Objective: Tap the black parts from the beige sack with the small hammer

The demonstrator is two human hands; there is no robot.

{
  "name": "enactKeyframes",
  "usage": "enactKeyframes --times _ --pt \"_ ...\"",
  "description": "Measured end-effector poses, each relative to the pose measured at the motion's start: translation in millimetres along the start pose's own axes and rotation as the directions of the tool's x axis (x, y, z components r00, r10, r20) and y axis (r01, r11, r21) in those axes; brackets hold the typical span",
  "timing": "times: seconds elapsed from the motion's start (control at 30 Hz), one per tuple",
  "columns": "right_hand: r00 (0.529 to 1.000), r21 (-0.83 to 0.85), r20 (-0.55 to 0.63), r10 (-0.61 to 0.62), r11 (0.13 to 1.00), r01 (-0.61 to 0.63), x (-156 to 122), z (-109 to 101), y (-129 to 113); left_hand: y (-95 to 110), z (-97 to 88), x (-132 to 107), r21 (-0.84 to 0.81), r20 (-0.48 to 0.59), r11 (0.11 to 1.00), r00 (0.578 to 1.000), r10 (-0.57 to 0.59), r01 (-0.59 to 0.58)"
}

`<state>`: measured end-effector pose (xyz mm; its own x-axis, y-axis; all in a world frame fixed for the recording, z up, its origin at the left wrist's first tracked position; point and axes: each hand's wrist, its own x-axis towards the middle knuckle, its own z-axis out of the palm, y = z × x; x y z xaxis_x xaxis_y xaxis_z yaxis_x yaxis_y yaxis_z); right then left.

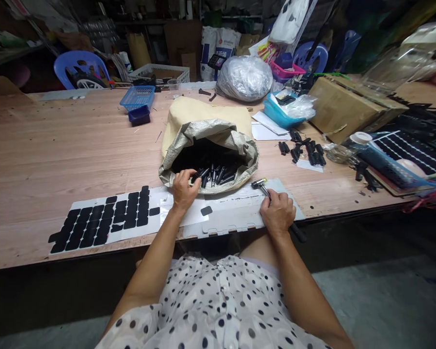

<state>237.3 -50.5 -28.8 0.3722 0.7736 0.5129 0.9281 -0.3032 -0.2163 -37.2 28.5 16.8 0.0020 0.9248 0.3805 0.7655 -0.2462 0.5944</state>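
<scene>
A woven sack (209,131) lies on its side on the table, its mouth toward me, with several black tube-like plastic parts (220,175) inside. My left hand (184,189) is at the left of the sack's mouth, fingers closed around a small black part that they mostly hide. My right hand (279,211) grips the handle of a small hammer (260,183), its metal head with a yellowish face pointing up and left. Beneath both hands runs a pale sheet of board (236,213). One black rounded-square piece (206,211) rests on it between my hands.
Rows of black rounded-square pieces (94,223) cover a white backing at left. Several loose black parts (312,150) lie at right, near a cardboard box (345,106) and a blue bowl (279,114). Behind the sack are blue baskets (138,98) and a stuffed plastic bag (245,77).
</scene>
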Motion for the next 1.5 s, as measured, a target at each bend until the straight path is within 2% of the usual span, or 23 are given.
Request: enactKeyframes --times 0.07,0.13,0.2,0.23,0.37,0.6,0.73,0.83,0.93,1.07,1.27,1.5 --pt "1.000 -0.002 0.001 -0.003 1.000 0.003 0.1 0.6 1.1 12.4 3.1 -14.3 -0.044 0.131 0.984 0.975 0.177 -0.173" --pt "1.000 0.000 -0.001 -0.002 1.000 0.002 0.2 1.6 1.9 22.8 12.2 -27.7 -0.082 0.277 0.956 0.915 0.294 -0.282" --pt "1.000 0.005 -0.004 0.004 1.000 -0.004 0.2 2.2 1.9 28.2 24.0 -36.8 -0.087 0.366 0.944 0.871 0.327 -0.318" --pt "1.000 0.009 -0.004 0.006 1.000 -0.006 0.2 2.3 1.6 28.8 29.6 -39.3 -0.079 0.384 0.945 0.865 0.322 -0.317" --pt "1.000 0.029 0.011 0.019 0.999 -0.020 0.1 1.4 0.0 23.1 41.8 -39.6 -0.067 0.380 0.956 0.878 0.290 -0.286" --pt "0.992 0.097 0.100 0.071 0.992 -0.080 4.2 0.6 3.9 20.7 37.7 -38.1 -0.134 0.369 0.962 0.889 0.271 -0.238" --pt "0.991 0.216 0.117 0.068 0.972 -0.092 1.6 -10.6 7.7 21.6 37.1 -38.1 -0.143 0.370 0.968 0.896 0.245 -0.205" --pt "0.992 0.373 0.124 0.014 0.926 -0.059 -7.9 -25.0 3.2 21.0 37.4 -36.4 -0.163 0.387 0.970 0.893 0.231 -0.181" --pt "0.980 0.543 0.170 -0.102 0.840 -0.007 -22.0 -36.1 -8.8 21.3 38.1 -35.2 -0.170 0.398 0.971 0.890 0.222 -0.166" --pt "0.957 0.685 0.189 -0.222 0.728 0.034 -39.2 -38.9 -26.1 22.8 39.7 -34.7 -0.166 0.405 0.973 0.889 0.213 -0.157" --pt "0.948 0.716 0.177 -0.263 0.695 0.059 -45.6 -36.1 -36.5 21.2 41.9 -32.3 -0.184 0.430 0.972 0.878 0.213 -0.146" --pt "0.945 0.669 0.168 -0.282 0.736 0.100 -46.9 -34.9 -40.7 20.4 43.1 -31.0 -0.193 0.447 0.972 0.870 0.208 -0.134"
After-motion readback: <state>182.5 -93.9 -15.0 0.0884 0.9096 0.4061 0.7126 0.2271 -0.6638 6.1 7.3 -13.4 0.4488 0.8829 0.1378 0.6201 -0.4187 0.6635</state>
